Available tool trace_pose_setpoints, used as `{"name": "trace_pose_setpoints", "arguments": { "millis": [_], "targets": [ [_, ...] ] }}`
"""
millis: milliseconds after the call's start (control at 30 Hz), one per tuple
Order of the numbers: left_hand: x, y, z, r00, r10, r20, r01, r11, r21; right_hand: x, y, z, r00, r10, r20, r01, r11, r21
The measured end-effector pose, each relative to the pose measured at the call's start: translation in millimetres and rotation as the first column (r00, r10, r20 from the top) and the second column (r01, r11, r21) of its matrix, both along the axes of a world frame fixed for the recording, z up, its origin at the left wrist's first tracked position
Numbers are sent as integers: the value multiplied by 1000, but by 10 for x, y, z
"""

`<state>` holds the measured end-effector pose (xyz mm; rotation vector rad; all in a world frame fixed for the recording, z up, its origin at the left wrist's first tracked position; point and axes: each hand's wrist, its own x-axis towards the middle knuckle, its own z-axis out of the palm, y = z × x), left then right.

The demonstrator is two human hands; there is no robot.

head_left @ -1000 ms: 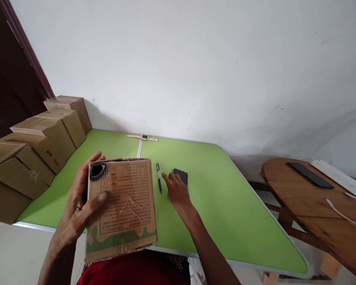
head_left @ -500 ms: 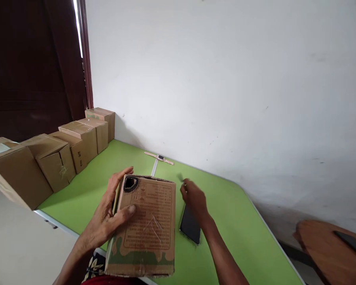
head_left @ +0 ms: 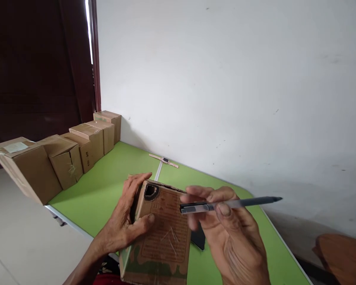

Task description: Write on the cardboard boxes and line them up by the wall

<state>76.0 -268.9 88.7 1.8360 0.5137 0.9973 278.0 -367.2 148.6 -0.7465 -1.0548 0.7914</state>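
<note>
My left hand (head_left: 127, 221) grips a brown cardboard box (head_left: 163, 237) by its left side, thumb pressed on the printed top face. The box has a black-rimmed hole near its far left corner and sits at the near edge of the green table (head_left: 106, 186). My right hand (head_left: 228, 233) is raised over the box, palm up, pinching a grey pen (head_left: 231, 204) that lies level and points right. A black phone (head_left: 199, 238) lies on the table, partly hidden under my right hand.
A row of several closed cardboard boxes (head_left: 62, 158) lines the table's left edge. A wristwatch (head_left: 165, 160) lies flat by the white wall at the back. A brown wooden table (head_left: 341, 253) shows at the lower right. A dark door is at the left.
My right hand picked the pen up off the table and lifted it over the box. The view turned left, and the box stayed in my left hand.
</note>
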Motion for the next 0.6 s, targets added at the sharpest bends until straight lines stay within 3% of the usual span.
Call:
{"name": "trace_pose_setpoints", "arguments": {
  "millis": [167, 267, 467, 600],
  "targets": [
    [29, 7, -5, 1000, 3, 10, -3, 1000, -5, 200, -244, -1, 968, -215, 133, 238, 952, -195],
    [38, 12, -2, 1000, 0, 12, 0, 1000, 11, 211, -325, 15, 956, -247, 159, 279, 932, -233],
    [37, 17, -9, 1000, -5, -8, 6, 999, 54, 192, -271, 6, 954, -292, 68, 293, 956, 6],
    [38, 12, -15, 1000, 3, -5, -3, 1000, 20, 105, -283, -13, 874, -482, 62, 466, 868, 174]
  ]
}}
